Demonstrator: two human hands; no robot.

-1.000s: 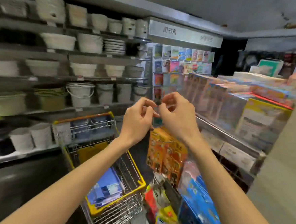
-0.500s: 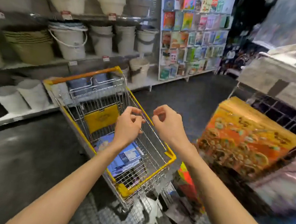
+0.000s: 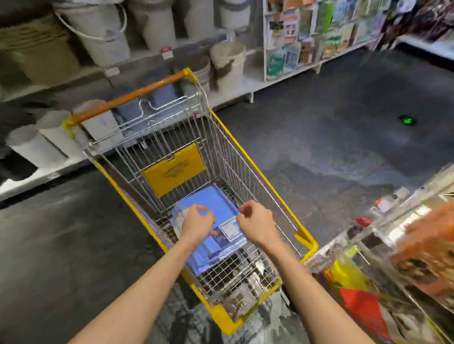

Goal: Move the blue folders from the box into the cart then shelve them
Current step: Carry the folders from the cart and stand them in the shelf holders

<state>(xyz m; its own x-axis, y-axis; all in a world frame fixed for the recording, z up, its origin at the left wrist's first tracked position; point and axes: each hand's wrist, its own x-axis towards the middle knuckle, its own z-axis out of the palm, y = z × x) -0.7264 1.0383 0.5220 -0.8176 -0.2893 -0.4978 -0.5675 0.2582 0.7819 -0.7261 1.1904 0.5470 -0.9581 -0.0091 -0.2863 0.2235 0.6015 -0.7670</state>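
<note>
A: Where are the blue folders point(image 3: 214, 199)?
B: Stacked on the cart point(image 3: 309, 246) floor, under the left hand point(image 3: 198, 223) and right hand point(image 3: 256, 223), both loosely curled and empty.
A: Handling?
B: Probably light, floppy and slick. Pinch the stack's long edge and support it underneath.
</note>
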